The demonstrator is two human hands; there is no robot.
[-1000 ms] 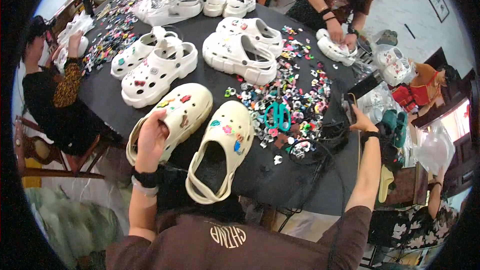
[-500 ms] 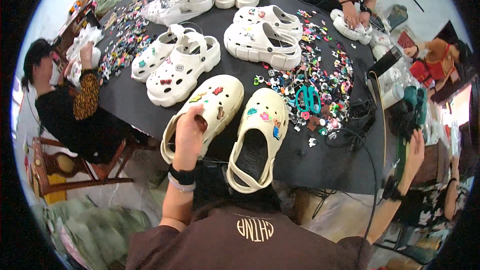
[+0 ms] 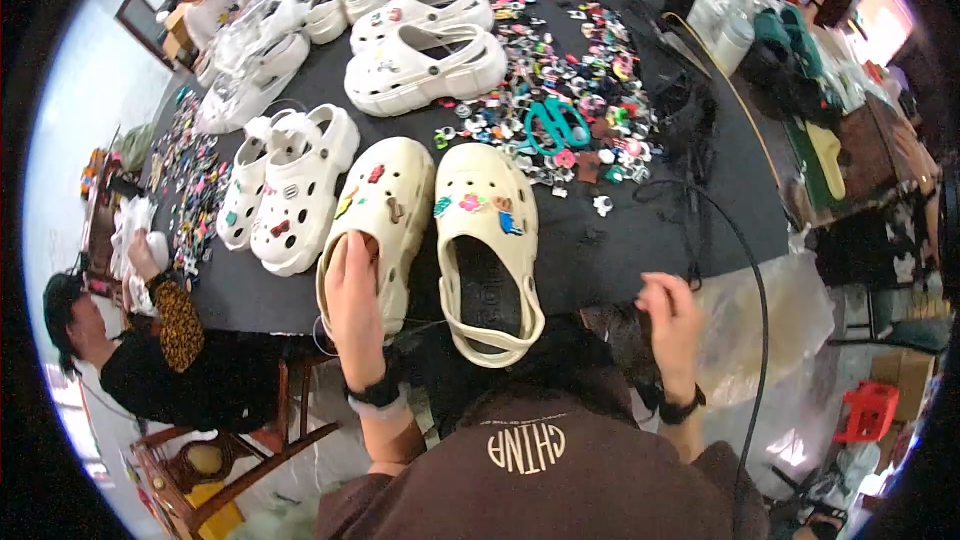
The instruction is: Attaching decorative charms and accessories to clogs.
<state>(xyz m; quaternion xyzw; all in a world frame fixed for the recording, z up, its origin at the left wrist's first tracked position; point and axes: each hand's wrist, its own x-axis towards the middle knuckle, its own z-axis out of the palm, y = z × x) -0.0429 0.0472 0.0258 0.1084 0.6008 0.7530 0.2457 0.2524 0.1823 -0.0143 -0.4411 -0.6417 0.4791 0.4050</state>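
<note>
Side by side near the table's front edge lie two cream clogs, both with colourful charms on their toes. The left clog [image 3: 388, 185] has red, yellow and brown charms. My left hand [image 3: 357, 305] grips it at the foot opening, with the fingers reaching inside. On the right clog [image 3: 487, 185] are green, pink and blue charms, and its heel strap points toward me. Out past the table's front edge, apart from both clogs, my right hand [image 3: 672, 320] is raised with its fingers curled together. Whatever it may hold is too small to make out.
White clogs [image 3: 300, 190] stand left of the cream pair, with more white clogs [image 3: 425, 70] behind. Loose charms [image 3: 590, 70] and a teal looped item [image 3: 555, 127] spread to the right. A black cable [image 3: 745, 270] hangs beside my right arm. Other people sit around the table.
My right hand has come back from the far right toward my front, its fingers now curled. The cream clogs sit closer together, and the left one is more upright. The whole view has shifted.
</note>
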